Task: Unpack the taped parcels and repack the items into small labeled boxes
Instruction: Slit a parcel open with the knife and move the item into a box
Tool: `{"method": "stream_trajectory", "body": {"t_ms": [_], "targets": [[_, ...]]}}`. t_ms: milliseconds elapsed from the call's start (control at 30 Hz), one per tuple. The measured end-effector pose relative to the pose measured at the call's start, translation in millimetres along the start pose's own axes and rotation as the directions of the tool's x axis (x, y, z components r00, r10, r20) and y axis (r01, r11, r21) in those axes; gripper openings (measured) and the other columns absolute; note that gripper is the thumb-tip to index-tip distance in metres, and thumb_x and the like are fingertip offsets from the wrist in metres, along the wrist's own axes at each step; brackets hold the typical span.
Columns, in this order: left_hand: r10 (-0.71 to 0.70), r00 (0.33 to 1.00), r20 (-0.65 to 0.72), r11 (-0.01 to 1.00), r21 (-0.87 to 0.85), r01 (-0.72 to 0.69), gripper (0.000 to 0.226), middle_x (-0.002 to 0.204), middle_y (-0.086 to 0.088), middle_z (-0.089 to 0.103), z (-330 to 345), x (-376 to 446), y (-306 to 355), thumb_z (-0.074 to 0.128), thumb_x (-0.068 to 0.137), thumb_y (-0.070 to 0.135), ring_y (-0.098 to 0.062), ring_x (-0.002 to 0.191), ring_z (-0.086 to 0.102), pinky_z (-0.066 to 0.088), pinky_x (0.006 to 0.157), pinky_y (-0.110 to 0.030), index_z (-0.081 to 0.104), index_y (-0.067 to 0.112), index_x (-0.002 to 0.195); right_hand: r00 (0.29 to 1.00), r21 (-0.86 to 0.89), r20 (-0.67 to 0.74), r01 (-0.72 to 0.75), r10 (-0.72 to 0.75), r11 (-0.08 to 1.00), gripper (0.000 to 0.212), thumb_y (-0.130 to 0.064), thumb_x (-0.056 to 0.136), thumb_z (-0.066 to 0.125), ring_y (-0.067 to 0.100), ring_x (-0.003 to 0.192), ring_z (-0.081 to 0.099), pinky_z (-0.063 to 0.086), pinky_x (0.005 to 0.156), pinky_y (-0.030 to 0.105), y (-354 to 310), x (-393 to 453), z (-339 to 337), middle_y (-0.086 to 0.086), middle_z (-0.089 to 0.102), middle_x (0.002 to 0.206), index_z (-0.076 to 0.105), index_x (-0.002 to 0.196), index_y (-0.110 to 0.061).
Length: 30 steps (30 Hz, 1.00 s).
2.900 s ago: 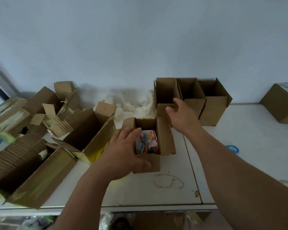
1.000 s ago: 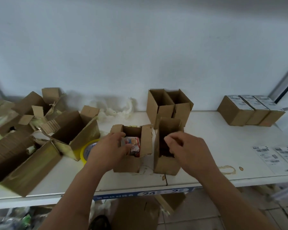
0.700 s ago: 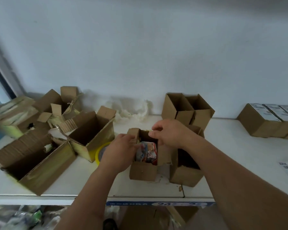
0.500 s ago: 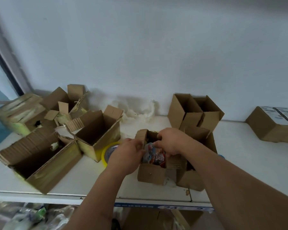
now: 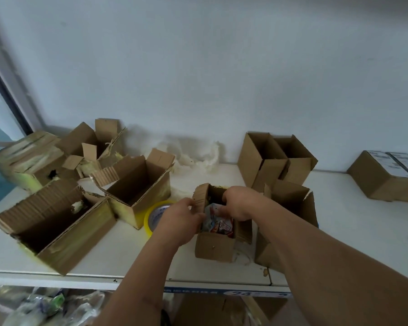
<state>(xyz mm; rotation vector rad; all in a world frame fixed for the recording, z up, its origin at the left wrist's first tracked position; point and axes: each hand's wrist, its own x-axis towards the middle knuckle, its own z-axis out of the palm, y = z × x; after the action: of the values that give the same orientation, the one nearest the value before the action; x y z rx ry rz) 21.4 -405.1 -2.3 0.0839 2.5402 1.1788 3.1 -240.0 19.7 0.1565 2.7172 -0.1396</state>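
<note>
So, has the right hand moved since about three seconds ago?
Yes. The right hand was then reaching to the far open boxes by the wall; it is now nearer, at the small box with the colourful packet.

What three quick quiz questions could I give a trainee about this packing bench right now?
1. True or false: the small box between the hands already has colourful packets in it.
2. Which lies just left of that box, partly behind the left hand? A) a yellow tape roll B) scissors C) a marker
3. Fill in: the closed boxes with white labels stand at the far ____ of the table.

Key
1. True; the right hand reaches into its open top.
2. A
3. right
</note>
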Motion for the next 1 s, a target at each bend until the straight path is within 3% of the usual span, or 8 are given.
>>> {"method": "stream_trajectory", "body": {"t_ms": [167,267,433,533,700,833,900,1000], "targets": [[-0.060,0.998,0.034,0.996,-0.070,0.062,0.051,0.120,-0.008,0.061,0.2,1.7,-2.7,0.063,0.095,0.028,-0.024,0.101,0.062,0.058,0.083,-0.038,0.046,0.019,0.142,0.992,0.025,-0.123,0.012,-0.009,1.000,0.023,-0.031,0.091,0.062,0.018,0.087,0.061,0.054,0.076,0.033,1.2,1.7,9.6,0.000,0.064,0.097,0.068,0.111,-0.023],[-0.092,0.995,0.036,0.984,-0.148,0.096,0.053,0.126,-0.012,0.057,0.0,2.5,-1.8,0.063,0.093,0.019,-0.027,0.095,0.064,0.062,0.070,-0.045,0.045,0.019,0.143,0.986,0.081,-0.164,0.036,-0.022,0.996,0.017,-0.027,0.092,0.061,0.016,0.089,0.059,0.054,0.080,0.033,1.7,-1.2,8.6,-0.003,0.061,0.099,0.068,0.107,-0.027],[-0.089,0.994,-0.058,0.978,-0.192,0.076,0.053,0.107,-0.009,0.063,-1.8,3.7,-2.5,0.065,0.088,0.017,-0.027,0.081,0.069,0.062,0.063,-0.045,0.048,0.020,0.138,0.974,0.135,-0.221,0.089,-0.058,0.987,0.016,-0.026,0.095,0.059,0.014,0.092,0.054,0.042,0.070,0.027,3.2,-4.3,1.4,-0.004,0.059,0.105,0.066,0.108,-0.028],[-0.083,0.990,-0.110,0.986,-0.154,0.066,0.058,0.096,-0.003,0.058,-4.7,0.8,-2.2,0.067,0.086,0.018,-0.028,0.086,0.066,0.061,0.072,-0.047,0.045,0.022,0.139,0.966,0.149,-0.249,0.114,-0.075,0.982,0.015,-0.026,0.095,0.057,0.015,0.096,0.055,0.047,0.074,0.029,2.4,-6.2,-6.5,-0.002,0.060,0.111,0.065,0.108,-0.027],[-0.082,0.988,-0.130,0.987,-0.151,0.062,0.062,0.101,-0.002,0.058,-8.1,-1.4,-3.9,0.072,0.085,0.021,-0.028,0.090,0.066,0.060,0.077,-0.046,0.044,0.026,0.140,0.965,0.198,-0.253,0.128,-0.076,0.972,0.006,-0.029,0.099,0.051,0.015,0.096,0.056,0.051,0.079,0.031,3.7,-16.8,-26.0,-0.002,0.057,0.111,0.057,0.098,-0.030],[-0.097,0.983,-0.156,0.981,-0.182,0.068,0.061,0.105,-0.008,0.063,-8.4,0.2,-3.9,0.066,0.087,0.016,-0.027,0.085,0.068,0.060,0.076,-0.046,0.043,0.025,0.142,0.959,0.389,-0.280,0.155,-0.044,0.908,0.006,-0.028,0.101,0.049,0.015,0.091,0.064,0.059,0.078,0.036,14.8,-38.6,-52.3,0.000,0.062,0.103,0.055,0.098,-0.027],[-0.096,0.983,-0.157,0.985,-0.155,0.072,0.059,0.106,-0.008,0.062,-9.2,-0.7,-3.4,0.064,0.087,0.017,-0.028,0.089,0.066,0.059,0.079,-0.045,0.043,0.023,0.142,0.947,0.438,-0.319,0.165,-0.019,0.884,0.007,-0.029,0.100,0.050,0.012,0.087,0.065,0.059,0.073,0.033,26.4,-56.0,-65.0,-0.002,0.064,0.100,0.053,0.094,-0.030],[-0.060,0.986,-0.158,0.998,0.018,0.064,0.058,0.124,-0.006,0.058,-10.4,-5.3,0.5,0.061,0.089,0.035,-0.027,0.107,0.059,0.053,0.092,-0.045,0.043,0.022,0.143,0.924,0.524,-0.379,0.162,0.059,0.836,0.006,-0.030,0.099,0.053,0.009,0.084,0.065,0.056,0.067,0.024,49.7,-85.0,-72.8,-0.006,0.065,0.095,0.056,0.094,-0.028]]}}
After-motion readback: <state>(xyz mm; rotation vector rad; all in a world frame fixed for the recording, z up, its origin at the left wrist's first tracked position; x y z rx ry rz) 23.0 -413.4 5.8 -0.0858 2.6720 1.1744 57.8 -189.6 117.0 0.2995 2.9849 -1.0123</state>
